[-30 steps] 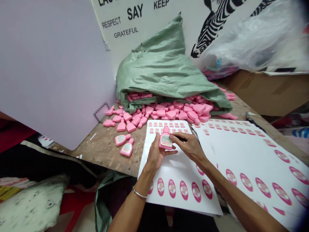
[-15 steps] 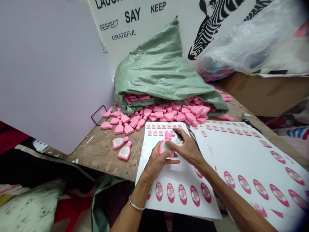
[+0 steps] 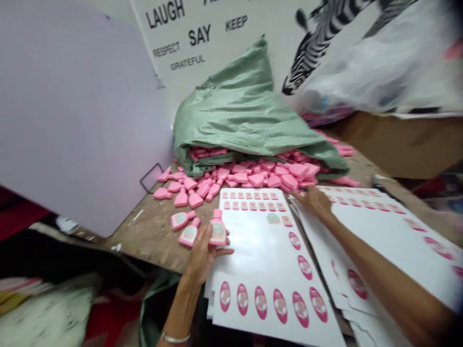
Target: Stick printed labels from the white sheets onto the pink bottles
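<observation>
Left hand (image 3: 203, 251) grips a pink bottle (image 3: 217, 232), long axis near-vertical, cap (image 3: 217, 213) up; right hand (image 3: 317, 202) pinches dark tool (image 3: 301, 189).

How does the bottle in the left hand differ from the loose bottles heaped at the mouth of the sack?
The held bottle has a pale green label on its face; the heaped bottles show plain pink faces.
The held bottle is off the table, cap up, in the left hand; the heaped bottles lie jumbled at many angles.
Both are pink, with narrow caps.
</observation>
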The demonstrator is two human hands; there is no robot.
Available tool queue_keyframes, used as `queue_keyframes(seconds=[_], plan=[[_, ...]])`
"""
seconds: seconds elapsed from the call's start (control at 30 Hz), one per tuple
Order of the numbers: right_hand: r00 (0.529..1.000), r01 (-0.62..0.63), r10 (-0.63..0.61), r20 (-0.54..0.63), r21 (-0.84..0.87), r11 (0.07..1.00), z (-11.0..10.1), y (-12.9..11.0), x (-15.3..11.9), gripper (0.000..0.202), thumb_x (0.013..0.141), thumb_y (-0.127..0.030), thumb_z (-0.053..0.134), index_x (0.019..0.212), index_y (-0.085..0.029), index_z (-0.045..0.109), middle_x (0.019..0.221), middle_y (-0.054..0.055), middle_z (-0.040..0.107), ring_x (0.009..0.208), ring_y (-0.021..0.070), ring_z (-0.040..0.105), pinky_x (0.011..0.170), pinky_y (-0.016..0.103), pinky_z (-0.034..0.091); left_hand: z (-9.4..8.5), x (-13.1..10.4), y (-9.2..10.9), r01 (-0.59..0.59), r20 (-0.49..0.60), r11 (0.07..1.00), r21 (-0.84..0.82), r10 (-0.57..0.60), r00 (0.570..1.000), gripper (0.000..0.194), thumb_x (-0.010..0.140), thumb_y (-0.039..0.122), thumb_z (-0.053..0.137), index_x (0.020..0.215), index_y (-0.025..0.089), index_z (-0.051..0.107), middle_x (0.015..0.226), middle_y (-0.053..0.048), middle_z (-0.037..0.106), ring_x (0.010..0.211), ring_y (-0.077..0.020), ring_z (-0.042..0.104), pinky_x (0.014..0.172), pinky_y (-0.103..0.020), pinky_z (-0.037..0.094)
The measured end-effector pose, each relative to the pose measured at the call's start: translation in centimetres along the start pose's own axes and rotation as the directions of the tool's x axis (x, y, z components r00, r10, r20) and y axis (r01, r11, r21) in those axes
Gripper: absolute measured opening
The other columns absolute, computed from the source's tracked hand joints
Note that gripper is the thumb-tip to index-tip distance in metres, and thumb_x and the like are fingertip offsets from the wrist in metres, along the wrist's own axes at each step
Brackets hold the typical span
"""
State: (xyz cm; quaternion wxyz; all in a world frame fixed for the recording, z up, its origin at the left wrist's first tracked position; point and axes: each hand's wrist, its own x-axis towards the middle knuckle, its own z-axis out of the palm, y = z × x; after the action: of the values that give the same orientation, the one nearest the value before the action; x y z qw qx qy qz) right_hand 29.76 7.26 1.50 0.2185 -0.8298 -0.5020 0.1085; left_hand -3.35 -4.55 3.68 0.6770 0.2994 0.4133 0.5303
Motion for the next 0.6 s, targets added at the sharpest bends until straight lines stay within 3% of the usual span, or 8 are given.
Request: queue_keyframes(seconds=[0.17,0.27,0.37,0.47,0.6], plan=[[0.999,-0.005,0.009,0.032,-0.107,0.994,0.3,0.6,0.9,0.055,0.078,-0.054,0.050,0.104,-0.008,0.066,0.103,0.028,0.063,0.090,0.0336,0.059,0.062,0.037,0.031,-0.2,0.1,-0.2,0.011,-0.008,0.999,-0.040,-0.011,1.000,0.043,0.081,0.052,0.056,0.088,0.009,0.061,0.083,-0.009,0.062,0.065,-0.0145,0.059,0.056,-0.033,0.058],[1.000,-0.028,0.027,-0.012,-0.135,0.990,-0.8,1.0,-0.4,0.052,0.079,-0.053,0.050,0.107,-0.012,0.065,0.100,0.024,0.065,0.084,0.0298,0.059,0.060,0.035,0.031,-0.3,-0.3,-0.6,-0.026,0.008,0.999,0.038,0.026,1.000,0.033,0.071,0.035,0.073,0.091,0.012,0.060,0.088,-0.007,0.062,0.068,-0.0126,0.058,0.058,-0.030,0.058],[0.998,-0.042,0.036,-0.047,-0.123,0.991,-1.9,1.6,-2.0,0.049,0.077,-0.053,0.052,0.104,-0.015,0.067,0.089,0.019,0.067,0.076,0.0269,0.058,0.059,0.034,0.032,-0.2,-0.8,-0.9,-0.029,0.033,0.996,0.086,0.027,0.999,0.037,0.062,0.022,0.079,0.092,0.013,0.060,0.089,-0.005,0.061,0.068,-0.0124,0.058,0.060,-0.029,0.058],[0.998,0.000,-0.005,-0.064,-0.074,0.997,-2.1,2.5,-3.2,0.047,0.075,-0.055,0.054,0.100,-0.017,0.067,0.087,0.016,0.068,0.074,0.0265,0.058,0.059,0.033,0.035,0.2,-1.3,-1.1,-0.031,0.087,0.998,0.059,0.026,0.996,0.036,0.064,0.026,0.078,0.091,0.013,0.060,0.087,-0.005,0.060,0.068,-0.0130,0.058,0.060,-0.030,0.058],[0.998,0.055,-0.053,-0.042,0.050,0.997,-1.7,3.7,-4.5,0.046,0.071,-0.056,0.056,0.094,-0.018,0.067,0.086,0.013,0.069,0.076,0.0263,0.061,0.064,0.033,0.040,0.4,-1.9,-0.9,-0.026,0.136,0.999,-0.031,0.030,0.990,0.038,0.077,0.045,0.065,0.089,0.010,0.061,0.086,-0.009,0.060,0.070,-0.0145,0.058,0.060,-0.031,0.058]])
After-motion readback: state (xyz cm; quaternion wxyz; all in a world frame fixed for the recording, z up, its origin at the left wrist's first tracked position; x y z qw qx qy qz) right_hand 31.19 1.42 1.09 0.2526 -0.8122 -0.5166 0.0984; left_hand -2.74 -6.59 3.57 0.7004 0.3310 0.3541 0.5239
